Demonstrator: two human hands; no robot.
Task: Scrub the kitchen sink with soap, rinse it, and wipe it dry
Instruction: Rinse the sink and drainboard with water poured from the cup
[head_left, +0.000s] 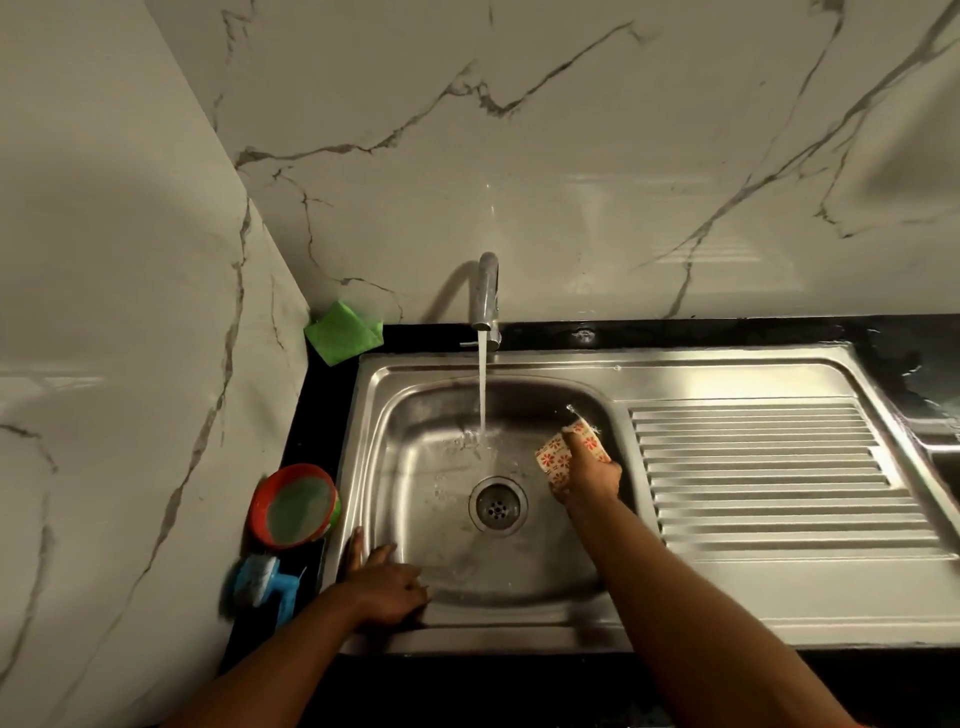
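Left hand (387, 590), floral cup (551, 460), wet sink (415, 431) (steel)

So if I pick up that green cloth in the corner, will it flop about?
Probably yes: the green cloth lies folded and creased, so it should droop and unfold when lifted. It looks thin, so it is likely light. It sits clear of the running water, so it's probably not soggy or slippery.

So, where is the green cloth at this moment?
In the head view, the green cloth lies in the back left corner of the counter, just left of the tap and behind the sink.
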